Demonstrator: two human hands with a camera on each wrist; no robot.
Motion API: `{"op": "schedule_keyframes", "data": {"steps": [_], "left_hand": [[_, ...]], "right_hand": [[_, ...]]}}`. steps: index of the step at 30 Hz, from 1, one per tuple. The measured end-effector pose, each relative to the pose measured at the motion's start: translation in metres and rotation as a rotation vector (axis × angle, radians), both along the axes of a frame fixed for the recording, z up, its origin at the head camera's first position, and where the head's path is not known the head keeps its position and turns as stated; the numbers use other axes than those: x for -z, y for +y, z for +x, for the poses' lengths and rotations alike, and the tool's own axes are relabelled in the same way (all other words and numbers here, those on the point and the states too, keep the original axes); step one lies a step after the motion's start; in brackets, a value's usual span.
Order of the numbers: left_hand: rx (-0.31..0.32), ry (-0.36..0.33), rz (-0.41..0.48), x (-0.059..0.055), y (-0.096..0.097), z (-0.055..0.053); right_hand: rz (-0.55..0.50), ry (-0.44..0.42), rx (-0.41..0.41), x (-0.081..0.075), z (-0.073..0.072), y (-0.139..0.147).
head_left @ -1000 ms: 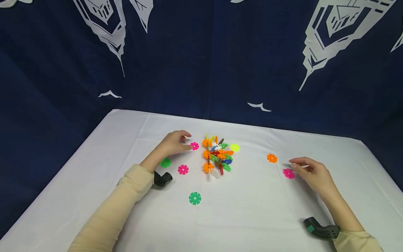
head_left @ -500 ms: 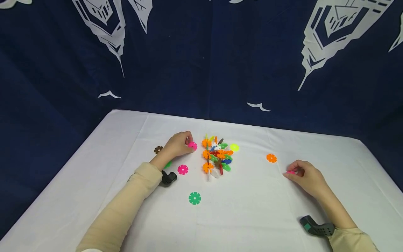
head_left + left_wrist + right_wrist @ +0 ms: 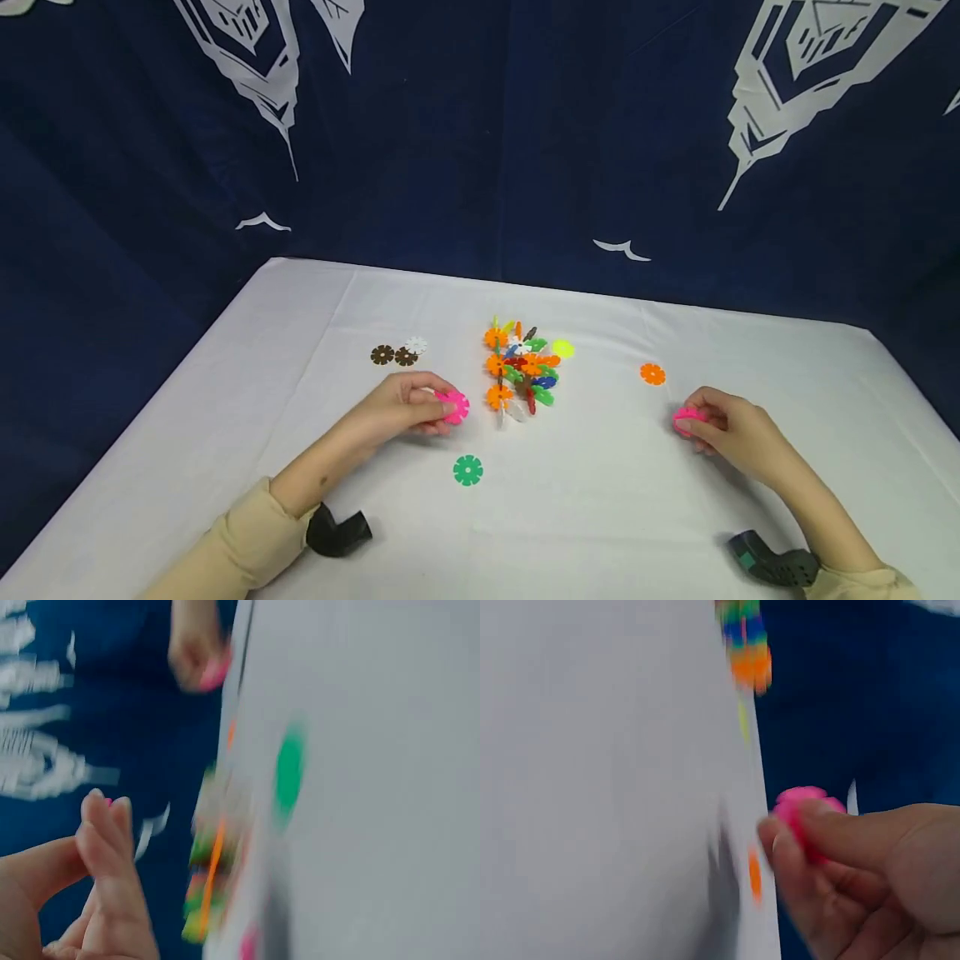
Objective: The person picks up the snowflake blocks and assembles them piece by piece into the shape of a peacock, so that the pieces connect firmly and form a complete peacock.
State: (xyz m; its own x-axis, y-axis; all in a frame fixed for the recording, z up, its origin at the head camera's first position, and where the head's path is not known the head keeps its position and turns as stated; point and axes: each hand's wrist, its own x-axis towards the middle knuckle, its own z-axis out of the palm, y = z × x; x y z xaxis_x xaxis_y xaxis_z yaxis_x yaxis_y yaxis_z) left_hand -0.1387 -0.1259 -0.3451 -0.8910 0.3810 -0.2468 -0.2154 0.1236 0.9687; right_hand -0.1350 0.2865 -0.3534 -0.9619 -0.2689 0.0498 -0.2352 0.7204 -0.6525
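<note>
In the head view my left hand (image 3: 401, 407) pinches a pink snowflake disc (image 3: 460, 407) between thumb and fingers, raised above the white table. My right hand (image 3: 738, 433) pinches another pink snowflake disc (image 3: 684, 419) at the right, also clear of the cloth. Between the hands, farther back, lies a cluster of interlocked snowflake discs (image 3: 517, 365) in orange, green, blue, red and white. A loose green disc (image 3: 468, 470) lies flat in front of my left hand. Low in the left wrist view a blurred pink piece (image 3: 248, 945) shows on the table.
Two brown discs (image 3: 382, 355) and a white disc (image 3: 416, 344) lie behind my left hand. A yellow disc (image 3: 563, 349) is right of the cluster, an orange disc (image 3: 652, 374) farther right. Black wrist devices (image 3: 337, 533) sit on both wrists. A dark blue curtain (image 3: 420, 167) hangs behind the table.
Both hands, first open beside pink discs, have pinched and lifted them. My left hand has come back toward the front with its disc, uncovering the brown and white discs.
</note>
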Motion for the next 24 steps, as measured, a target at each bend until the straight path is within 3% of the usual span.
{"op": "schedule_keyframes", "data": {"steps": [4,7,13,24], "left_hand": [[0.027,-0.167,0.179,0.008,0.024,0.032],[0.011,-0.243,0.263,0.014,0.039,0.048],[-0.021,-0.273,0.33,0.023,0.051,0.063],[-0.032,-0.293,0.386,0.027,0.056,0.069]], "right_hand": [[-0.434,-0.007,-0.181,0.001,0.02,-0.059],[-0.595,-0.036,-0.286,0.006,0.039,-0.101],[-0.654,-0.042,-0.277,0.019,0.064,-0.137],[-0.659,0.114,-0.268,0.039,0.072,-0.145]]}}
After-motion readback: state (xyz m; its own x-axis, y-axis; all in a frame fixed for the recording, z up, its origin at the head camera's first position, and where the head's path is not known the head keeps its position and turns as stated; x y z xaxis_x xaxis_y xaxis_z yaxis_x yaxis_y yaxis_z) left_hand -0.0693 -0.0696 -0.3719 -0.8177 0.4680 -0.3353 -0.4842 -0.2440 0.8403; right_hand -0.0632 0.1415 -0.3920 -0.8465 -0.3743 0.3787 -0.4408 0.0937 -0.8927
